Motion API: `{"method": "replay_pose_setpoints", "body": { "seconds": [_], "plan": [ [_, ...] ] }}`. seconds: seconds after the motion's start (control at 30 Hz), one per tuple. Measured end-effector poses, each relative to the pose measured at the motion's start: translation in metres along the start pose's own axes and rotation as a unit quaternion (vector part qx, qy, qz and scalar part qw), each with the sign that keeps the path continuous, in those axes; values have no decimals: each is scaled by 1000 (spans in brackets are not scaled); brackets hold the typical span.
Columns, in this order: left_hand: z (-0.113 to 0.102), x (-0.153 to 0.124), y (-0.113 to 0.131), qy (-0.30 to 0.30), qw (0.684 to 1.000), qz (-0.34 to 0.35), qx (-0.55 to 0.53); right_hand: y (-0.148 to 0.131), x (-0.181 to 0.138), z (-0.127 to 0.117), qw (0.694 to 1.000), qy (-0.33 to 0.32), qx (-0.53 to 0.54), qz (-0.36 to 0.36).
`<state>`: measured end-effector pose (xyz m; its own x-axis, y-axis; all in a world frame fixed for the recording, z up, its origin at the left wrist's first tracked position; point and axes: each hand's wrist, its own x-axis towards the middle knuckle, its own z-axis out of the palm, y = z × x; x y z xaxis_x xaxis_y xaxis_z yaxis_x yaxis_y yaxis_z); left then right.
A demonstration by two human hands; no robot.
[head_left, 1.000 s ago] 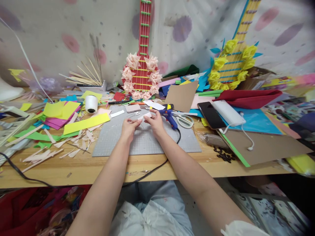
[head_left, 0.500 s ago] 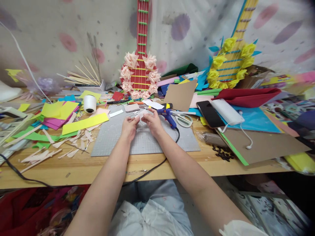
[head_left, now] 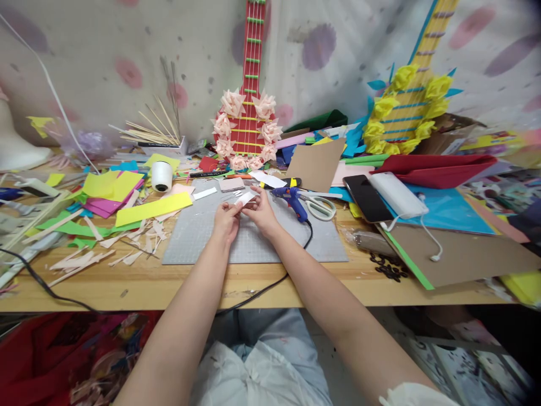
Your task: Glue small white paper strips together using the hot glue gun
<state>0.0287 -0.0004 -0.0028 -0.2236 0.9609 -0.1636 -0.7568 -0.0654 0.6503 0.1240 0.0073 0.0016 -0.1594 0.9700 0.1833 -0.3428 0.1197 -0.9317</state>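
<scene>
Both my hands meet over the grey cutting mat [head_left: 198,237] at the middle of the table. My left hand [head_left: 226,220] and my right hand [head_left: 261,211] pinch a small pale paper strip [head_left: 245,198] between their fingertips, held just above the mat. A blue glue gun [head_left: 292,201] lies right of my right hand, its black cord running off the table's front edge. White-handled scissors [head_left: 320,206] lie beside the glue gun.
Coloured paper sheets and pale scraps [head_left: 105,192] litter the left side with a white thread spool [head_left: 161,175]. A red paper guitar [head_left: 246,127] and a yellow one [head_left: 403,113] lean on the wall. A phone [head_left: 366,197], a power bank [head_left: 397,194] and cardboard [head_left: 460,254] lie right.
My hands have drawn closer together on the paper strip, and the view has shifted slightly to the left.
</scene>
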Motion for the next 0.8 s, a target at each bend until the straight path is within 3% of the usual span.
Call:
{"method": "replay_pose_setpoints", "body": {
  "seconds": [0.43,0.8],
  "plan": [
    [1,-4,1,-15,997,8,72,2,2,-2,995,77,-65,8],
    [3,-10,2,5,989,60,133,-2,2,-5,995,92,-32,26]
  ]
}}
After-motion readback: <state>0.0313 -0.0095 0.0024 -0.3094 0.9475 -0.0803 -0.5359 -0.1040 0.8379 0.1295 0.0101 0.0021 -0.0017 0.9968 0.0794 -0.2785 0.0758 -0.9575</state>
